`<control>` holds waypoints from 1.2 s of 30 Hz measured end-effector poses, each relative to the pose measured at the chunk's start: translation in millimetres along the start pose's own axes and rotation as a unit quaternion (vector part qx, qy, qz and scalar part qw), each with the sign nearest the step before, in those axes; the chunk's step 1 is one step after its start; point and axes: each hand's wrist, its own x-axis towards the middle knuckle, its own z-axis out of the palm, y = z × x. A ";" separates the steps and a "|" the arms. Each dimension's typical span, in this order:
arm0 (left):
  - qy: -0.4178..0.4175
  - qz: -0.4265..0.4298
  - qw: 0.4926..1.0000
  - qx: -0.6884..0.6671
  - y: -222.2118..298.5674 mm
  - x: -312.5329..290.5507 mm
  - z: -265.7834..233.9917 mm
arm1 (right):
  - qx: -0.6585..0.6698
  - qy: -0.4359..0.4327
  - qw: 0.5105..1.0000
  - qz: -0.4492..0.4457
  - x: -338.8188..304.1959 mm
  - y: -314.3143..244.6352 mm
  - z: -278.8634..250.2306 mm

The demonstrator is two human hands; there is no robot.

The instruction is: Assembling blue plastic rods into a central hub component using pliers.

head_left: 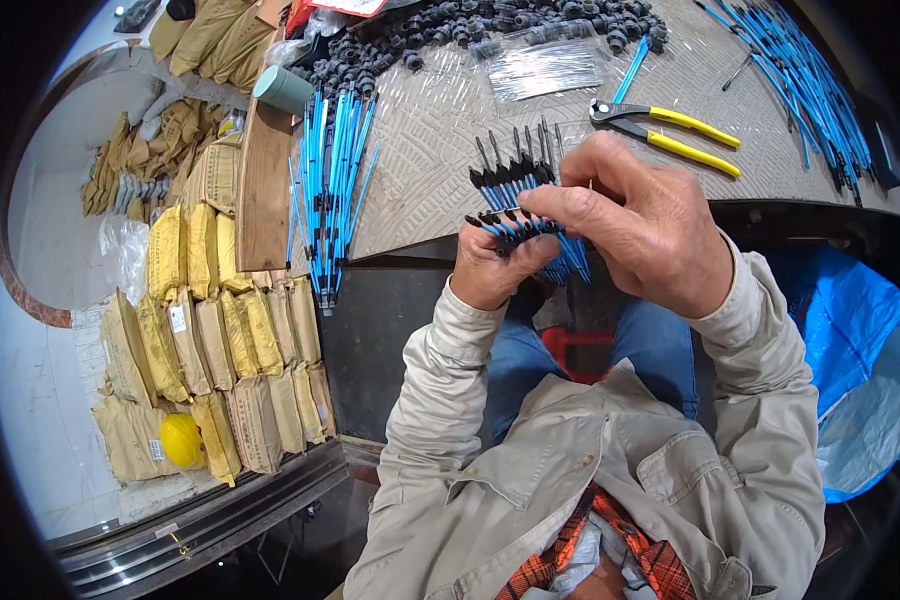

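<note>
Holding a bunch of blue cable ties with black tips [518,190], the left hand [490,268] squeezes them tight. The right hand [642,225] pinches their tops. Yellow-handled pliers [670,133] lie near on the table [440,120].

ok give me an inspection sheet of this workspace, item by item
surface: pale patterned table top, bare in the middle.
job's things: bundle of blue black-tipped pieces held fanned out in both hands.
clutter: row of blue pieces on the left, more blue pieces on the right, black parts at the far edge, clear bag, yellow-handled pliers.
grippers: left hand grips the bundle from below; right hand pinches its tips.
cables: nothing seen.
surroundings: stacked tan sacks, yellow hard hat, blue sheet.
</note>
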 end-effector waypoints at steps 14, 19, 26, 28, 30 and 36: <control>0.009 -0.008 1.000 0.000 5.2 2.0 5.1 | 0.050 0.005 0.999 0.012 -4.5 5.4 8.5; -0.004 0.001 1.000 0.019 -3.6 2.1 1.3 | 0.036 -0.004 0.999 0.000 1.7 -1.3 8.6; -0.011 -0.041 0.999 0.009 4.9 5.9 17.0 | 0.043 0.087 0.994 0.039 11.0 29.1 5.7; -0.020 -0.032 0.999 0.015 5.3 5.4 15.9 | 0.163 -0.041 0.978 0.121 6.2 63.6 6.0; -0.047 -0.024 0.998 0.034 2.9 6.4 13.1 | 0.084 -0.061 0.994 -0.023 5.2 88.4 37.6; -0.065 0.024 0.997 0.031 -8.6 -8.8 19.2 | -0.061 -0.170 0.961 -0.212 -9.9 95.1 72.2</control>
